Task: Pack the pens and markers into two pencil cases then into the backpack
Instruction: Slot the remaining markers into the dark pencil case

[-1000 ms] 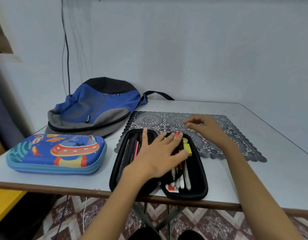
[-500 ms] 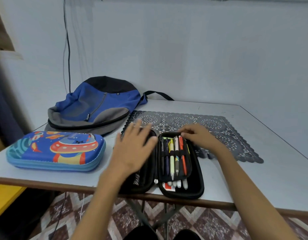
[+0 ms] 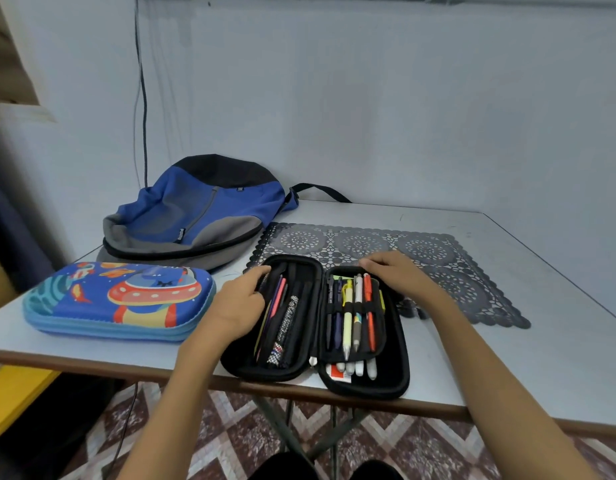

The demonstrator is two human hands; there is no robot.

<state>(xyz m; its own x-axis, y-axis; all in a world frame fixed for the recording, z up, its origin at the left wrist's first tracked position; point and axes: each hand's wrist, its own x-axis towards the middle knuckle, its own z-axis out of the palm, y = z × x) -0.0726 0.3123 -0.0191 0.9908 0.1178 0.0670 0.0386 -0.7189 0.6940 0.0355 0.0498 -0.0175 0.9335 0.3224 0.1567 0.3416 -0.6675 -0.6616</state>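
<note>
Grey bench (image 3: pixel 507 358) against a blue wall (image 3: pixel 369 98), tiled floor (image 3: pixel 230 438) below. Open at the near edge: black pencil case (image 3: pixel 396 375), pens (image 3: pixel 348 317) strapped inside. Your left hand (image 3: pixel 239 303) grips its left rim, your right hand (image 3: pixel 398 275) its far rim. Further left: backpack (image 3: pixel 202 209), blue pencil case (image 3: pixel 119 299).

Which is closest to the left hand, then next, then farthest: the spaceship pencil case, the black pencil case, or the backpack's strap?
1. black pencil case: the left hand grips its left rim.
2. spaceship pencil case: just left of the hand.
3. backpack strap: far back, to the right.
</note>
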